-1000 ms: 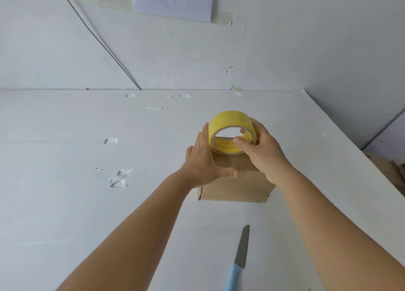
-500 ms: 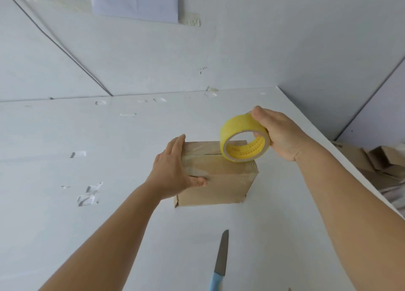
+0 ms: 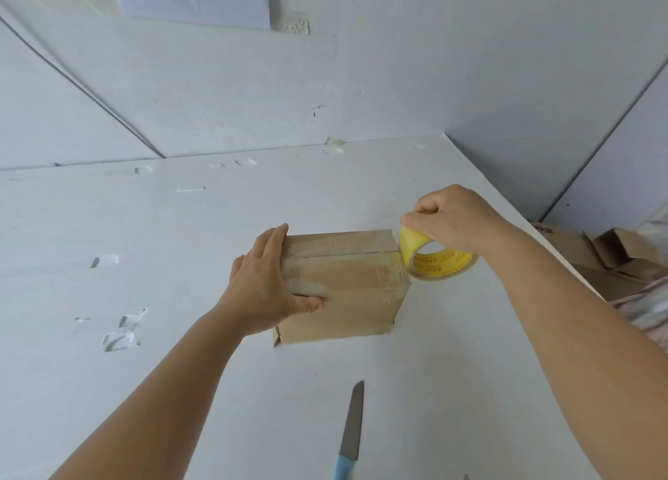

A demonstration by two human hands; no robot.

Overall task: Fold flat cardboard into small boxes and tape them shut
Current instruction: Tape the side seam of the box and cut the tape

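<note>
Gripping tape roll, steadying box: hands.

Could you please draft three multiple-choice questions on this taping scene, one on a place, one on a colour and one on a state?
1. Where does the knife lie?
A. on top of the box
B. on the table, nearer the camera than the box
C. in the right hand

2. What colour is the tape roll?
A. yellow
B. red
C. black

3. What is the left hand doing?
A. gripping the knife
B. hanging idle off the table
C. resting flat on the cardboard box

Answers:
1 B, it lies alone on the white table, blade pointing at the box.
2 A, the roll in the right hand is yellow.
3 C, its fingers lie straight along the box's left end.
</note>
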